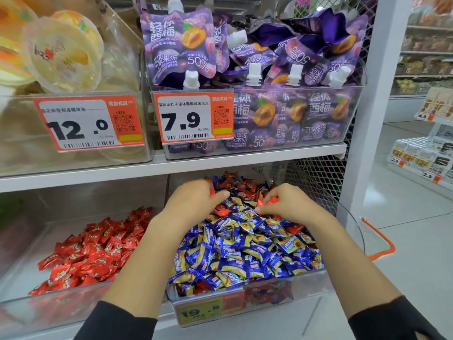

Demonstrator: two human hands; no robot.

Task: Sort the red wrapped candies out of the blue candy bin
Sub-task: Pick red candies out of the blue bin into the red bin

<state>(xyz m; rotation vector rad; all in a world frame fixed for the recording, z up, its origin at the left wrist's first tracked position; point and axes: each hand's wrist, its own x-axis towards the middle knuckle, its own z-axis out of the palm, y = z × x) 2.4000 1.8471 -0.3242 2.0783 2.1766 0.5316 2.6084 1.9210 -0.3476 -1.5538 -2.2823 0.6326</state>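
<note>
A clear bin (343, 283) on the lower shelf holds a heap of blue wrapped candies (247, 253). Several red wrapped candies (235, 184) lie mixed in at the back of the heap. My left hand (193, 202) reaches into the back of the bin with curled fingers, and a bit of red wrapper shows at its fingertips. My right hand (286, 202) pinches a red wrapped candy (267, 201) above the pile. To the left, a second clear bin (27, 271) holds only red wrapped candies (95, 251).
The shelf above (220, 165) carries a bin of purple jelly pouches (245, 69) and a bin of yellow jelly cups (61, 52), close over my hands. A white upright post (375, 119) borders the right side. An orange handle (382, 241) lies on the floor.
</note>
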